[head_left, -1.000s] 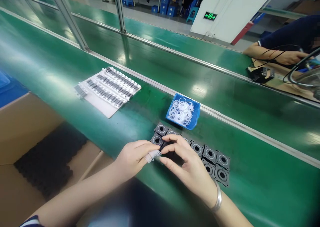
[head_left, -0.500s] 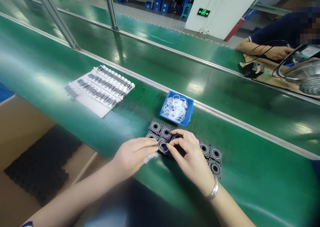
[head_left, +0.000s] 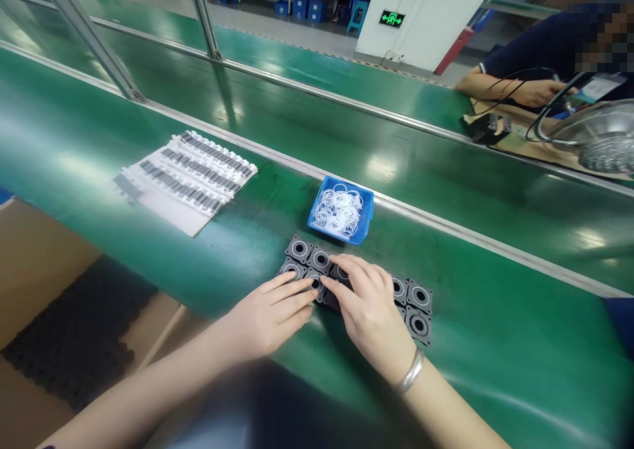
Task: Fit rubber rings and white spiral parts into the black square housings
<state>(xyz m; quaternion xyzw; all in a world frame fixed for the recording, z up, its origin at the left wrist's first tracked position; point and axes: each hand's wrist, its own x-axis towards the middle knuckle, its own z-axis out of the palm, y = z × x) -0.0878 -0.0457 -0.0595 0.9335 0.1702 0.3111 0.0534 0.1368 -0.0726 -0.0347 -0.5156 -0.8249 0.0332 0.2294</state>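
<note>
Several black square parts (head_left: 420,296), each with a round hole in the middle, lie in two rows on the green bench. Most show a pale ring around the hole. My left hand (head_left: 277,310) reaches in from the left with its fingers stretched out, the tips resting on a part (head_left: 316,282) in the near row. My right hand (head_left: 366,304), a silver bangle at its wrist, arches over the middle parts and hides some of them. Its thumb touches the same part, and the index finger is apart from the thumb, by the far row.
A blue bin (head_left: 369,221) of loose white rings stands behind the parts. To the left lies a white sheet (head_left: 183,221) with rows of small grey and white pieces. A cardboard box (head_left: 30,244) holding dark parts is at lower left. Across the rail, a person's hand (head_left: 537,94) works.
My left fingers have come down flatter over the near-row part, and the ring there now lies lower around its hole. My right thumb and index finger have spread apart. The view has shifted slightly.
</note>
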